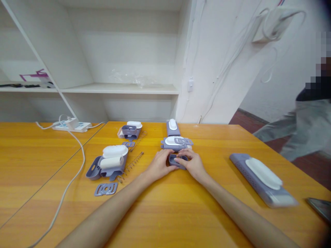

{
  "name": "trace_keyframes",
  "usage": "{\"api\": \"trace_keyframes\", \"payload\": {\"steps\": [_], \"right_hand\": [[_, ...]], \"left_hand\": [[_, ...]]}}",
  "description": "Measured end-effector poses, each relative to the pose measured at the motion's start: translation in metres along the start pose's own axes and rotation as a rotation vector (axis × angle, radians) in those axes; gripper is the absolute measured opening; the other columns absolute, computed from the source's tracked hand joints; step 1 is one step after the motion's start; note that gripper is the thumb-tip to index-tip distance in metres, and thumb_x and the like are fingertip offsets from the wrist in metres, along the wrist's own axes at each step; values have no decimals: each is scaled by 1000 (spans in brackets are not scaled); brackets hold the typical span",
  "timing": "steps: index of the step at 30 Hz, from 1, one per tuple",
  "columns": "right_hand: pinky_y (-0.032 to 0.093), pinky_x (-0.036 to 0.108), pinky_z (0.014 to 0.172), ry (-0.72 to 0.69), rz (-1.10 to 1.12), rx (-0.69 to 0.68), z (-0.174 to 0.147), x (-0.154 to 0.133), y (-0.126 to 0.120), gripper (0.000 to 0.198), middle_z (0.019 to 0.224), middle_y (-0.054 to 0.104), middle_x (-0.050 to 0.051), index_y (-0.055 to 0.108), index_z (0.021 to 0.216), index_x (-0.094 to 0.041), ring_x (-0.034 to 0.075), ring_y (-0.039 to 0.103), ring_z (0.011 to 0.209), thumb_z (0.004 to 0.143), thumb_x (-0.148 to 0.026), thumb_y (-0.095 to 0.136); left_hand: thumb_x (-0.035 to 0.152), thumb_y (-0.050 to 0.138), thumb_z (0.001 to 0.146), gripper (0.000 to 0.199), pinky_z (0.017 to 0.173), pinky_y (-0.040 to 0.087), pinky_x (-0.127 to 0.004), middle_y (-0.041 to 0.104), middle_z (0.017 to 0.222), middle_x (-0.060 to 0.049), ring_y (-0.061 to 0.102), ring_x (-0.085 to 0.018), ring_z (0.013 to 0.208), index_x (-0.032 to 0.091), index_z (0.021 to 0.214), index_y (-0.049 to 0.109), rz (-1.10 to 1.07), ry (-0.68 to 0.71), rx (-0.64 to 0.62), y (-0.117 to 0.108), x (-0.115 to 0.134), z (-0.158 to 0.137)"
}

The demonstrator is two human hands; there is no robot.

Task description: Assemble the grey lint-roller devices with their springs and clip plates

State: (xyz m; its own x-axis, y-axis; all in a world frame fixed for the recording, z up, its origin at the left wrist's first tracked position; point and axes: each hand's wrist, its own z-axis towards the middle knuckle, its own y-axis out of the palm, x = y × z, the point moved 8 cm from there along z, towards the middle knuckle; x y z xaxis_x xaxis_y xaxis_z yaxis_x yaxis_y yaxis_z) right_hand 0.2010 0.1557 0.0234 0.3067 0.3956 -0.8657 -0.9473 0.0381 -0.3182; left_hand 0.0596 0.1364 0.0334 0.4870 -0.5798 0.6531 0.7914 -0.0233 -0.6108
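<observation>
My left hand (160, 163) is closed on the left end of a small grey-purple plastic cup (175, 165), thumb along its near side. From the other side my right hand (193, 163) reaches in, its fingers pinched on what looks like a coiled metal spring (180, 156) at the cup; the fingers partly cover it. Just beyond the hands lies a grey-purple brush body (176, 148) with a white bristled pad, and a flat slotted plate (183, 141) rests on it.
Left are two sets of parts: a nearer brush body (113, 170), slotted plate (106, 189) and long spring (134, 162), and a farther cup (129, 130). An assembled brush (261, 179) lies right. A white cable (82, 158) crosses the left. A person (307, 113) stands beyond.
</observation>
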Motion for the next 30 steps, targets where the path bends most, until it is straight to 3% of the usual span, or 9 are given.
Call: {"api": "trace_keyframes", "payload": {"steps": [5, 11, 15, 17, 21, 25, 30], "right_hand": [[45, 36, 85, -67, 16, 21, -7, -12, -3, 21, 89, 64, 4, 69, 83, -21, 20, 59, 89, 69, -35, 72], [46, 34, 78, -116, -71, 83, -8, -24, -15, 26, 100, 63, 6, 64, 101, -22, 21, 58, 92, 81, -39, 58], [42, 39, 88, -220, -278, 246, -2, -24, -37, 26, 103, 61, 8, 61, 107, -22, 22, 55, 98, 87, -34, 49], [39, 43, 93, -256, -425, 256, 3, -20, -42, 32, 109, 59, 9, 58, 113, -22, 25, 52, 104, 84, -35, 52], [34, 46, 99, -245, -605, 157, 13, -3, -36, 53, 130, 47, 11, 47, 127, -22, 29, 43, 119, 79, -43, 57], [29, 46, 104, -228, -635, 13, 22, 12, -20, 78, 142, 34, 11, 34, 137, -23, 30, 33, 128, 70, -52, 64], [34, 48, 98, -169, -683, -11, 28, 21, -21, 83, 132, 44, 12, 31, 138, -23, 31, 40, 120, 67, -50, 66]], "left_hand": [[38, 76, 63, 42, 80, 42, -33, 62, 95, -5, 56, -21, 90, 19, 96, 59, -139, -92, 13, -3, -4, 1], [28, 78, 62, 43, 79, 45, -29, 65, 96, -5, 60, -16, 85, 18, 98, 55, -755, -296, 24, -6, -24, 5], [24, 80, 60, 45, 81, 45, -28, 67, 93, -5, 62, -14, 83, 17, 97, 56, -978, -398, 221, -14, -46, 4], [26, 79, 61, 42, 76, 46, -26, 67, 92, -6, 62, -14, 81, 15, 96, 58, -1007, -442, 317, -17, -55, 2], [35, 74, 67, 38, 63, 46, -22, 65, 95, -7, 61, -15, 81, 15, 98, 62, -1070, -466, 433, -22, -61, -1], [40, 70, 68, 33, 62, 44, -21, 65, 86, -5, 59, -13, 75, 12, 87, 66, -1206, -496, 566, -26, -67, -3], [36, 73, 63, 28, 58, 42, -18, 58, 68, 4, 53, -8, 59, 15, 77, 61, -1209, -524, 760, -33, -81, -10]]}}
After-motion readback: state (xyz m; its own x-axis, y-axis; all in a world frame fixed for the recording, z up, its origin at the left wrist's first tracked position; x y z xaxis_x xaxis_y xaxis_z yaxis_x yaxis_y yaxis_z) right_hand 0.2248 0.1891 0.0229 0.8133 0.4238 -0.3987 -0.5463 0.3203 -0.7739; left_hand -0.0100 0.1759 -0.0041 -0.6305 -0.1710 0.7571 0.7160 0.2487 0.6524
